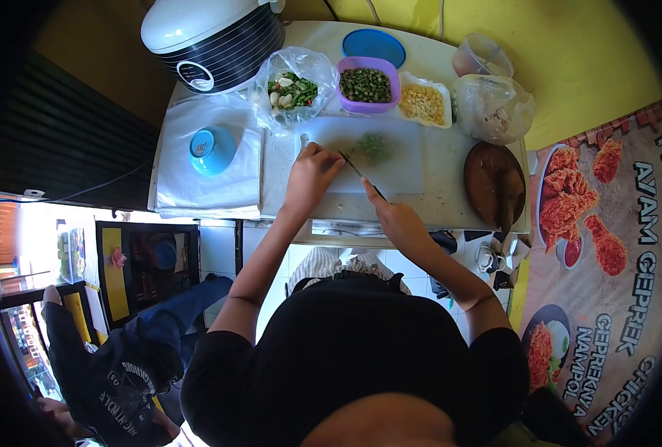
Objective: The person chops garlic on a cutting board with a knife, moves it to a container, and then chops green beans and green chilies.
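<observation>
My right hand (pixel 401 223) grips the handle of a knife (pixel 358 172), its blade angled up and left over the white cutting board (pixel 413 175). On the board my left hand (pixel 314 173) has its fingers bent and pressed together beside the blade tip; whatever they hold is too small to make out. A small heap of chopped green pieces (pixel 373 147) lies just beyond the blade. Behind the board, a clear plastic bag (pixel 262 93) holds green chillies and garlic cloves. Chopped green pieces fill a purple container (pixel 387 106).
Left are a blue bowl (pixel 212 149) and a rice cooker (pixel 219 45). Behind are a blue lid (pixel 374 48), a tub of yellowish bits (pixel 423 103) and a tied plastic bag (pixel 495 108). A brown mortar (pixel 480 175) with a pestle stands right. Another person (pixel 115 372) is lower left.
</observation>
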`<state>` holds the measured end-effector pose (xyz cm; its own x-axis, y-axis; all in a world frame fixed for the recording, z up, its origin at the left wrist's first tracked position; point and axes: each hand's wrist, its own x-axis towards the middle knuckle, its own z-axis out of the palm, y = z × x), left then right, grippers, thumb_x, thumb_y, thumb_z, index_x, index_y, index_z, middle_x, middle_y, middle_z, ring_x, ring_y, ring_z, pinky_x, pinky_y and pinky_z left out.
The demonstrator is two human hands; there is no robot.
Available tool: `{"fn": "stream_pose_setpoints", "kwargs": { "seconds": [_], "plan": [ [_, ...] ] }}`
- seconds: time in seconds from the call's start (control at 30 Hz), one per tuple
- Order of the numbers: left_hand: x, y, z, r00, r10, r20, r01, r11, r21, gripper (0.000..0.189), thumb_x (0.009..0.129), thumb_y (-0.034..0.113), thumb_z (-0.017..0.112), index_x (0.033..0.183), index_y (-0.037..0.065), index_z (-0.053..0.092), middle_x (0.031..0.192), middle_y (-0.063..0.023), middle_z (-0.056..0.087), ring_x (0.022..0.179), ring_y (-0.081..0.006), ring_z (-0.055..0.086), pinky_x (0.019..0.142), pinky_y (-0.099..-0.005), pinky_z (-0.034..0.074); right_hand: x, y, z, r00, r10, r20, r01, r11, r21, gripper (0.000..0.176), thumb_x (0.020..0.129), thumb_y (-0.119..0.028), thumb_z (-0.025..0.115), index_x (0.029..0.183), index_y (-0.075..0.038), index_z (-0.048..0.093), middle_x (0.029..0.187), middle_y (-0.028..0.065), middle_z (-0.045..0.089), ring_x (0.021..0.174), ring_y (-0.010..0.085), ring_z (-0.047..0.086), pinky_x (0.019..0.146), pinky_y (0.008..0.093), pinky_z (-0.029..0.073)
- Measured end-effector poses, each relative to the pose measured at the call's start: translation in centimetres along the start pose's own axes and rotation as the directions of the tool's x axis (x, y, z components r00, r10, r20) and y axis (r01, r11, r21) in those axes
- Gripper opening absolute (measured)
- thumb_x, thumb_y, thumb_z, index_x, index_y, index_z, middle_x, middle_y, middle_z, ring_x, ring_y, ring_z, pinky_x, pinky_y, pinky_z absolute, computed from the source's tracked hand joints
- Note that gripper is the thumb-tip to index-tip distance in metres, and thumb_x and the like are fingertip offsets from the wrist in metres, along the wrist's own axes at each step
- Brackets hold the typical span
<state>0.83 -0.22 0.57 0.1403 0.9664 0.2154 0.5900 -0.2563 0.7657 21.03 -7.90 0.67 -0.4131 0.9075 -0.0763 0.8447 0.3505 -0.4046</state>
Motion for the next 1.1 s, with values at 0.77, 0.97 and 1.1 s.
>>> {"fn": "stream_pose_setpoints", "kwargs": {
  "seconds": [0.77, 0.97, 1.1],
  "plan": [
    [0.8, 1.2, 1.8, 0.998, 0.060, 0.000, -0.059, 0.997, 0.058, 0.017, 0.082, 0.016, 0.068, 0.091, 0.002, 0.070, 0.090, -0.0137, 0.062, 0.081, -0.0280, 0.063, 0.075, -0.0369, 0.049, -0.1, 2.1, -1.7, 0.974, 0.129, -0.187, 0.015, 0.785, 0.620, 0.052, 0.096, -0.014, 0.051, 0.145, -0.023, 0.035, 0.060, 0.0075, 0.035, 0.055, 0.0120, 0.034, 0.055, 0.0252, 0.038],
    [1.3, 2.6, 2.0, 0.997, 0.072, 0.018, -0.072, 0.997, -0.033, 0.014, 0.081, 0.014, 0.068, 0.090, 0.004, 0.070, 0.091, -0.0138, 0.062, 0.082, -0.0291, 0.062, 0.076, -0.0380, 0.050, -0.6, 2.5, -2.9, 0.957, 0.226, -0.182, -0.035, 0.711, 0.702, 0.053, 0.096, -0.011, 0.052, 0.145, -0.023, 0.035, 0.065, 0.0028, 0.033, 0.060, 0.0093, 0.034, 0.058, 0.0226, 0.037],
    [1.3, 2.1, 1.7, 0.995, 0.020, 0.102, -0.016, 0.999, -0.038, 0.017, 0.078, 0.011, 0.069, 0.094, 0.004, 0.069, 0.094, -0.0138, 0.063, 0.081, -0.0263, 0.062, 0.075, -0.0368, 0.051, -0.6, 2.4, -2.4, 0.969, 0.167, -0.181, 0.010, 0.709, 0.706, 0.050, 0.097, -0.013, 0.051, 0.145, -0.020, 0.037, 0.068, -0.0027, 0.036, 0.061, 0.0075, 0.034, 0.056, 0.0216, 0.035]
  ]
}}
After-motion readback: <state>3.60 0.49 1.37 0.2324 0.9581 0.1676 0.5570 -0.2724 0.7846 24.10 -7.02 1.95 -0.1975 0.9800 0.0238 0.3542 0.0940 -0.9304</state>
